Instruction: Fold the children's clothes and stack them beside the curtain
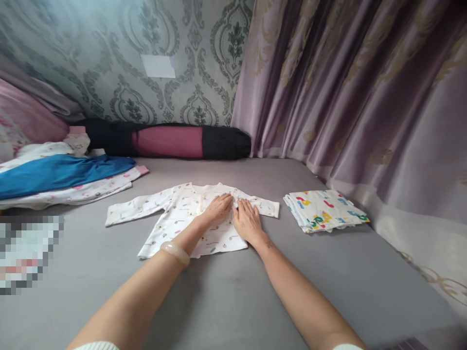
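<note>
A small white long-sleeved shirt (175, 221) with a fine scattered print lies spread on the grey bed sheet, both sleeves stretched out to the sides. My left hand (218, 208) rests flat on its upper chest, fingers extended toward the collar. Just to the right, my right hand (248, 218) lies flat near the right shoulder and armpit of the shirt, fingers stretched out. Nothing is held in either hand. The two hands are close together, and they cover part of the shirt's front.
To the right sits a folded white cloth with colourful print (326, 209). Piled clothes, with blue trousers (65, 172) on top, lie at the left. A long black and maroon bolster (168, 141) runs along the wall. A purple curtain (310, 87) hangs by the right edge.
</note>
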A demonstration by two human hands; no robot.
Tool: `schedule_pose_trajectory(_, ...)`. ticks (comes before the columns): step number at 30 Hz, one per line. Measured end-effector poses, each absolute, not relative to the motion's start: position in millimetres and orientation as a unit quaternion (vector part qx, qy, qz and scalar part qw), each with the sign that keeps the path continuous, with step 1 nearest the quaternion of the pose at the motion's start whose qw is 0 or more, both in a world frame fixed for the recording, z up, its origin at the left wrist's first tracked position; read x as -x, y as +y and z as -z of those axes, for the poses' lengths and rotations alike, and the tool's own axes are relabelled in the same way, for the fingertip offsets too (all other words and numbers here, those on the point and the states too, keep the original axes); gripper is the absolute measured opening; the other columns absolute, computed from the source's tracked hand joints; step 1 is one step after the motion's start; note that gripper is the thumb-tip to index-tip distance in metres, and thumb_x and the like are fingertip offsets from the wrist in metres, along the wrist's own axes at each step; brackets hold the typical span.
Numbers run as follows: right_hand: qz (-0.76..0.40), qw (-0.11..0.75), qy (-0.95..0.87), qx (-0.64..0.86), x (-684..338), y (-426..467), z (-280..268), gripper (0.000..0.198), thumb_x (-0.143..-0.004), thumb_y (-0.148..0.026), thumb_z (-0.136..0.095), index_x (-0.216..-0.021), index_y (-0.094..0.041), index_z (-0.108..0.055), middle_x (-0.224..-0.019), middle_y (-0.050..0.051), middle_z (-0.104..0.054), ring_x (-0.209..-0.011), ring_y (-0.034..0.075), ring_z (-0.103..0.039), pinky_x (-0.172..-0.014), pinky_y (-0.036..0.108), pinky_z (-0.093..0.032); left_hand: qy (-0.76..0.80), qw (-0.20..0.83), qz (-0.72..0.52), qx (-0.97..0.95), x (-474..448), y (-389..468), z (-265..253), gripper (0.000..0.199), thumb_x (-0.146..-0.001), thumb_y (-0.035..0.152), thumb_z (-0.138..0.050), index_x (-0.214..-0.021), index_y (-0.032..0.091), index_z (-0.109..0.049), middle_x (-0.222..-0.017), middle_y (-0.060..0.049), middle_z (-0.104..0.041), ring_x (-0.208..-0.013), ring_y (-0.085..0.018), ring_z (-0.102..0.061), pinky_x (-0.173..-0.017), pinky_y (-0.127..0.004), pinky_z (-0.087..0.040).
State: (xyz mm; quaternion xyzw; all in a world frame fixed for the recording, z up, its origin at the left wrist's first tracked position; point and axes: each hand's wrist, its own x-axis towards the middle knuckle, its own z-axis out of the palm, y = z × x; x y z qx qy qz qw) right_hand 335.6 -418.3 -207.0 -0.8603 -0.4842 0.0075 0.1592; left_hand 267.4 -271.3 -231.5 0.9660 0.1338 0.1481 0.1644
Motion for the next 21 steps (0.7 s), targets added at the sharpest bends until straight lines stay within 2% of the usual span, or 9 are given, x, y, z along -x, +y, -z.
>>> schedule_pose_trajectory(12, 0.009, 0.159, -0.485, 0.860, -332, -420, 206, 0.050, -0.101, -0.032, -0.031, -0.142, -0.009, -0.047, -0.154, 0.015, -0.039, -0.145, 0.027, -0.029, -0.118, 0.048, -0.017, 0.158, 0.135, -0.108, -0.972, -291, -260, 219, 0.040, -0.098, 0.028, -0.036, -0.134, 0.024, -0.053, -0.146, -0.010, -0.049, -0.137, -0.025, -0.041, -0.114, -0.046, -0.032)
schedule_pose_trajectory(17, 0.028, 0.170, -0.487, 0.856, -329, -421, 206, 0.046, -0.100, -0.030, -0.034, -0.137, -0.009, -0.052, -0.152, 0.016, -0.041, -0.144, 0.029, -0.031, -0.117, 0.048, -0.019, 0.188, 0.143, -0.107, -0.966, -305, -252, 206, 0.038, -0.097, 0.029, -0.037, -0.126, 0.026, -0.060, -0.130, -0.010, -0.060, -0.119, -0.028, -0.055, -0.102, -0.046, -0.042)
schedule_pose_trajectory(21, 0.036, 0.174, -0.480, 0.859, -328, -421, 207, 0.045, -0.100, -0.030, -0.035, -0.135, -0.009, -0.054, -0.151, 0.016, -0.042, -0.143, 0.029, -0.032, -0.117, 0.049, -0.019, 0.185, 0.154, -0.102, -0.965, -324, -239, 197, 0.031, -0.088, 0.024, -0.050, -0.113, 0.024, -0.069, -0.112, -0.011, -0.066, -0.108, -0.025, -0.059, -0.101, -0.039, -0.043)
